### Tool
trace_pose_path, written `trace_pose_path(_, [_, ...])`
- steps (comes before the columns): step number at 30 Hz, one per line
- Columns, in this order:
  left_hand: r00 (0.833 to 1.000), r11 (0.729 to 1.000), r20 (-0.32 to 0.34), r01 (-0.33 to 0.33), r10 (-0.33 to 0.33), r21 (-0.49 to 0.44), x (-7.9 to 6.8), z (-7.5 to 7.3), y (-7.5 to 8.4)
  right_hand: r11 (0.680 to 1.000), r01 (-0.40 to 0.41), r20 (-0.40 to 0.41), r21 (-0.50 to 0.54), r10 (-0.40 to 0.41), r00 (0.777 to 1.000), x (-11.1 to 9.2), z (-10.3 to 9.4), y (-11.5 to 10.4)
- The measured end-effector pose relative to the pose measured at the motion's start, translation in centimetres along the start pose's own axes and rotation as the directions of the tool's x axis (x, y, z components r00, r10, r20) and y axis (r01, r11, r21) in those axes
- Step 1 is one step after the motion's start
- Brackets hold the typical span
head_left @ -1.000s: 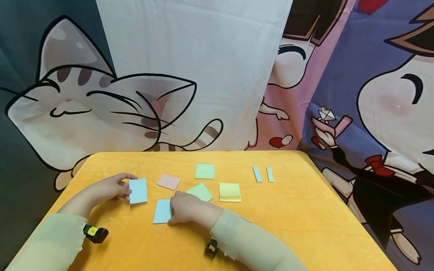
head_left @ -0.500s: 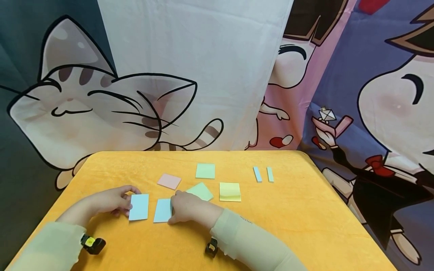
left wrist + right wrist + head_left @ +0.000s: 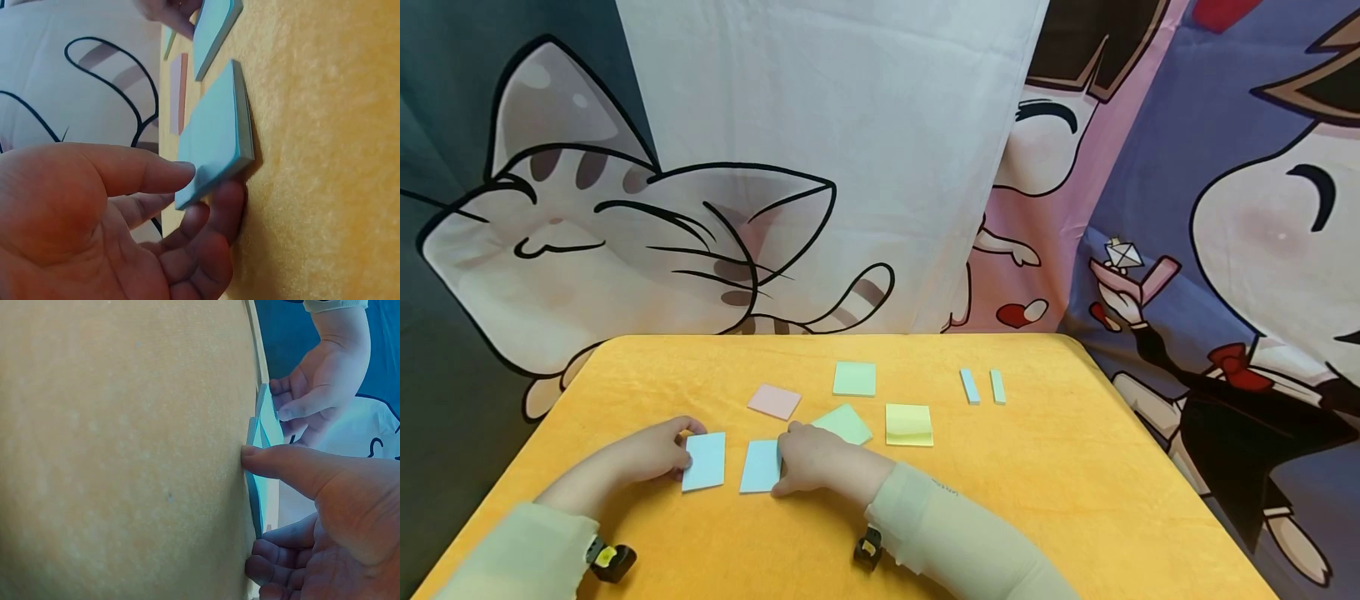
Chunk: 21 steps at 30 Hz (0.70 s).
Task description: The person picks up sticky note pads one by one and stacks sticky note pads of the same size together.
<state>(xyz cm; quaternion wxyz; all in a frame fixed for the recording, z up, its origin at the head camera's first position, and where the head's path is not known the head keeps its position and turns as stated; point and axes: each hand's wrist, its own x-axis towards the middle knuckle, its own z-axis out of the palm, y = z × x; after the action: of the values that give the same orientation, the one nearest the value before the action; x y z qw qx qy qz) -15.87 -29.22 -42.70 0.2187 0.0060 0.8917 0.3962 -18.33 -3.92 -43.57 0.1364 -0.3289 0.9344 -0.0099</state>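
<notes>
My left hand [image 3: 658,450] pinches a light blue sticky note pad [image 3: 704,462] by its left edge. In the left wrist view the thumb lies on top of this pad [image 3: 212,125] and fingers are beneath it; it is tilted, its near corner close to the cloth. To the right, my right hand [image 3: 812,458] grips a second light blue sticky note pad [image 3: 759,467], whose right part the hand covers. The right wrist view has the thumb on this pad's near edge [image 3: 255,500] and a fingertip at its end. A narrow gap separates the two blue pads.
Behind the hands lie a pink pad [image 3: 774,402], a green pad [image 3: 853,379], a turned green pad [image 3: 846,424] partly behind the right hand, and a yellow pad [image 3: 909,426]. Farther right are a thin blue strip [image 3: 969,387] and a thin green strip [image 3: 997,387] on the yellow cloth [image 3: 1060,500].
My left hand has brought its blue pad nearer to the table's front, level with the other blue pad, then shifted slightly left. My right hand has stayed in place.
</notes>
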Motion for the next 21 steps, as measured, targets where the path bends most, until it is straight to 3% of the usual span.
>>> trace_pose_path(7, [0.999, 0.994, -0.04, 0.018, -0.014, 0.111, -0.1, 0.0, 0.9, 1.0, 0.006, -0.003, -0.002, -0.006, 1.0, -0.1, -0.1, 0.0])
trace_pose_path(10, [0.997, 0.979, -0.071, 0.019, -0.004, 0.205, 0.0, 0.0, 1.1, 1.0, 0.002, 0.0, 0.0, -0.002, 1.0, -0.1, -0.1, 0.0])
trace_pose_path(13, [0.989, 0.934, -0.145, 0.032, 0.021, 0.355, -0.2, -0.2, 1.3, 1.0, -0.002, 0.004, 0.002, 0.002, 1.0, -0.2, -0.2, -0.1])
trace_pose_path(16, [0.972, 0.866, -0.218, 0.036, 0.085, 0.499, -0.4, -0.2, 1.5, 1.0, -0.003, 0.007, 0.001, 0.003, 1.0, -0.2, -0.2, 0.0])
trace_pose_path(18, [0.961, 0.821, -0.225, -0.007, 0.164, 0.571, -0.5, 0.0, 1.6, 1.0, -0.005, 0.008, 0.003, 0.005, 1.0, -0.2, -0.2, 0.0])
trace_pose_path(21, [0.943, 0.748, -0.177, -0.102, 0.283, 0.656, -0.7, 0.4, 1.9, 1.0, -0.008, 0.008, 0.007, 0.007, 1.0, -0.1, -0.1, 0.0])
